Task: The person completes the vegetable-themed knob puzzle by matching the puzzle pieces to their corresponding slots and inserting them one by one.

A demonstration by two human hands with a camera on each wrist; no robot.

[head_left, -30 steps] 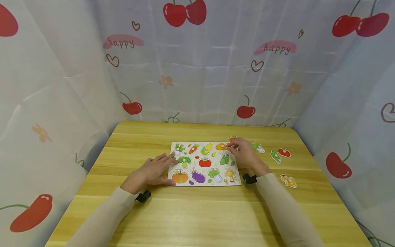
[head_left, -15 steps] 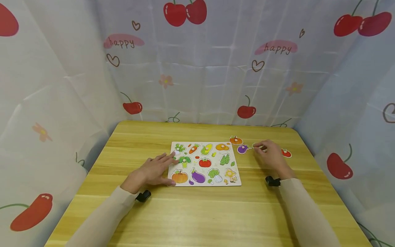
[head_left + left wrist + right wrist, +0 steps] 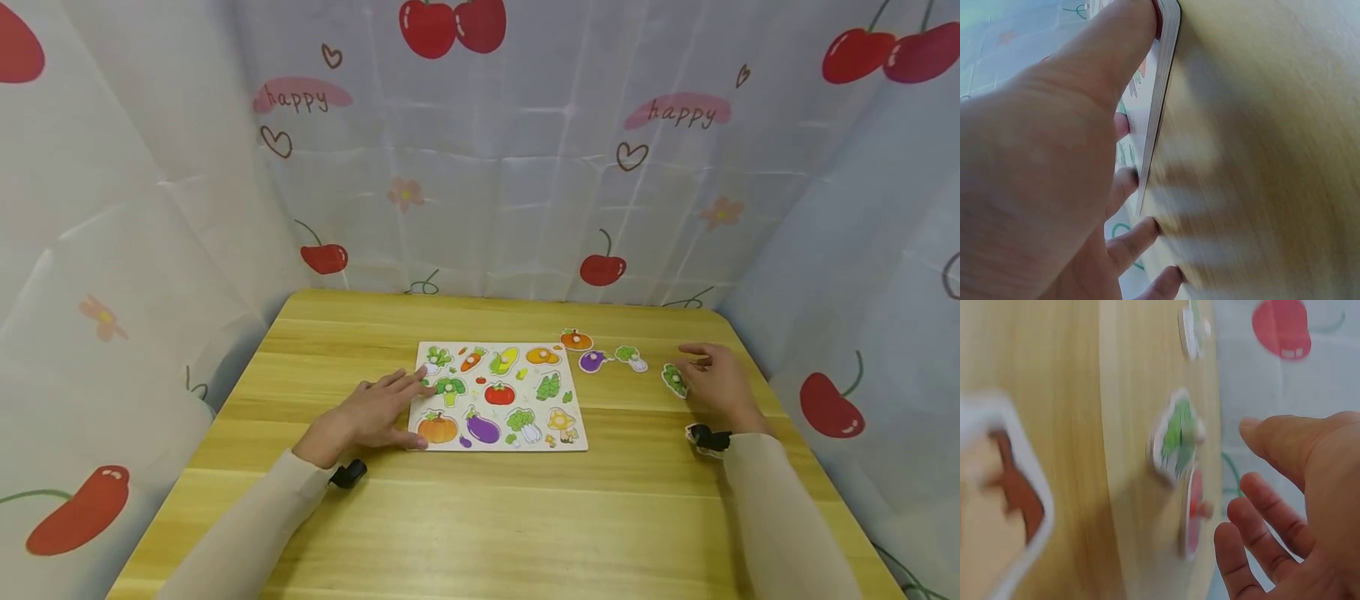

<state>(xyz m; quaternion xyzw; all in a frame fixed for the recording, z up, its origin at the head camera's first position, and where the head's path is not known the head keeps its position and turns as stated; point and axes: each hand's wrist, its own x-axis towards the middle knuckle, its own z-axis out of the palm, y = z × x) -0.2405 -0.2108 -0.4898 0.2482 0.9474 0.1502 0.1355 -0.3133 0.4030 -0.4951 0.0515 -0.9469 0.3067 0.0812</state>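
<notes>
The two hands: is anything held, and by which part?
Nothing is held. The right hand is empty and apart from the green knobbed piece; the left hand only rests across the left edge of the puzzle board.

Soft, fairly even light fills the head view, with pale streaks of glare on the curtain (image 3: 510, 225) towards twelve o'clock. In the left wrist view, soft-edged shadows cross the table (image 3: 1272, 156) around four o'clock; in the right, the white-edged piece (image 3: 988, 519) at nine blurs heavily
</notes>
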